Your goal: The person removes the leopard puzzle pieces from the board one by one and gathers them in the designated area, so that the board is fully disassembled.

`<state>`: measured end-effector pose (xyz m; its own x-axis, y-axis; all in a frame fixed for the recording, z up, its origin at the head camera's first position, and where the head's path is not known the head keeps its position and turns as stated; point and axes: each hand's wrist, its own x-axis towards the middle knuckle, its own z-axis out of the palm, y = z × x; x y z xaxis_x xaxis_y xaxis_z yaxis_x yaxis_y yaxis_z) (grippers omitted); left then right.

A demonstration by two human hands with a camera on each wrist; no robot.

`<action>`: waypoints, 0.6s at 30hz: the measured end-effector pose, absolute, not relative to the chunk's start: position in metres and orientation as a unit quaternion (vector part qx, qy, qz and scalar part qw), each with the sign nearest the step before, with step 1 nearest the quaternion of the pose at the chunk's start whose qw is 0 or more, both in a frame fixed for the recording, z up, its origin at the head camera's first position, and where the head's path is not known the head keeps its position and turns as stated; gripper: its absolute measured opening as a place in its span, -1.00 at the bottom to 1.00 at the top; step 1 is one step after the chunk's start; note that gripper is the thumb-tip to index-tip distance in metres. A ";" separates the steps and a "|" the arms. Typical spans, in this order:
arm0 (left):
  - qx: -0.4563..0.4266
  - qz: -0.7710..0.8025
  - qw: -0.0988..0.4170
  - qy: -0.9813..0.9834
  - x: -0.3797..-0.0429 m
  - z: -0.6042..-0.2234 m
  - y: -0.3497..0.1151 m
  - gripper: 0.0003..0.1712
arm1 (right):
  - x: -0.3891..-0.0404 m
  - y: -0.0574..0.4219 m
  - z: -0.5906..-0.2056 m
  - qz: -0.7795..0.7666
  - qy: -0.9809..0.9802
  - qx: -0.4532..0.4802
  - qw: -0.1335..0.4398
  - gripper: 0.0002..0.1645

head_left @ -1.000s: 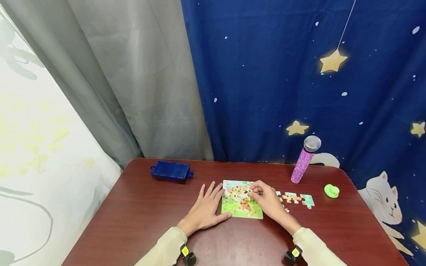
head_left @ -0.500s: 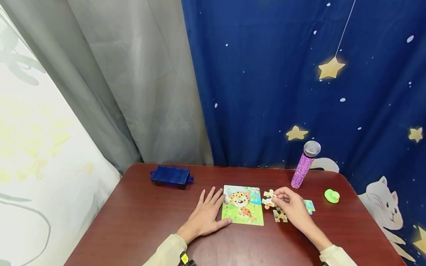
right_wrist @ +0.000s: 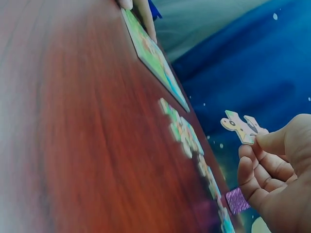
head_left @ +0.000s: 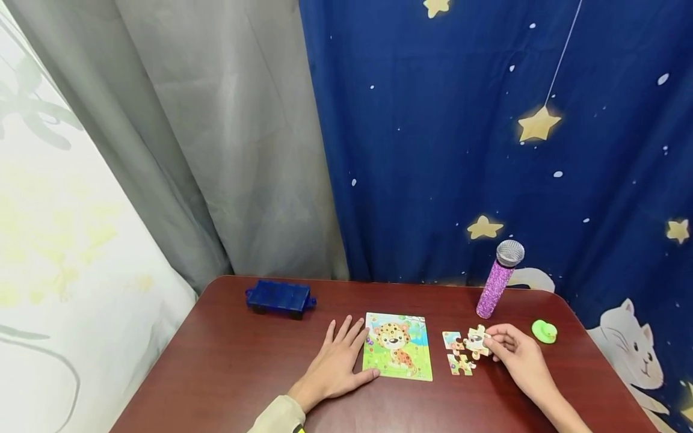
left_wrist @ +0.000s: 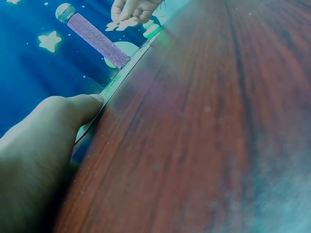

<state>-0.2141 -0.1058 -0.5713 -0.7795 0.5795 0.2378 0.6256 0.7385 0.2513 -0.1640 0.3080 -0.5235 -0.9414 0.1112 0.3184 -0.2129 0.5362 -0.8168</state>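
My right hand (head_left: 522,364) pinches a puzzle piece (head_left: 477,341) printed with part of a spotted animal's face. In the right wrist view the held piece (right_wrist: 241,127) is raised above the table between thumb and fingers. Loose puzzle pieces (head_left: 461,364) lie just left of that hand, and the hand hides some of the table there. My left hand (head_left: 337,364) lies flat with fingers spread at the left edge of a square puzzle board (head_left: 399,349) showing a complete leopard cub. Its thumb (left_wrist: 87,104) touches the board's edge in the left wrist view.
A dark blue toy wagon (head_left: 280,297) stands at the back left of the brown table (head_left: 260,361). At the back right, a purple glittery microphone (head_left: 497,282) stands upright, with a green toy duck (head_left: 544,331) to its right. Curtains hang behind the table.
My right hand has moved from over the board to the right, carrying the pinched piece past the loose pieces. My left hand has stayed beside the board. The head view has tilted slightly up.
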 end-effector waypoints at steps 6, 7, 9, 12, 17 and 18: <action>-0.316 -0.151 0.059 -0.935 -0.209 -0.570 -0.107 0.11 | -0.153 0.316 -0.530 0.472 -0.872 -0.009 0.129 -0.84; -0.317 -0.149 0.059 -0.935 -0.209 -0.570 -0.106 0.11 | -0.151 0.317 -0.531 0.469 -0.875 -0.014 0.124 -0.83; -0.318 -0.148 0.057 -0.935 -0.209 -0.570 -0.105 0.11 | -0.148 0.320 -0.532 0.462 -0.878 -0.024 0.119 -0.82; -0.321 -0.142 0.058 -0.935 -0.209 -0.571 -0.103 0.12 | -0.145 0.326 -0.532 0.453 -0.884 -0.033 0.112 -0.80; -0.318 -0.134 0.066 -0.936 -0.212 -0.572 -0.104 0.13 | -0.148 0.331 -0.530 0.444 -0.890 -0.044 0.098 -0.76; -0.317 -0.134 0.068 -0.936 -0.213 -0.572 -0.104 0.13 | -0.149 0.332 -0.529 0.444 -0.890 -0.044 0.096 -0.76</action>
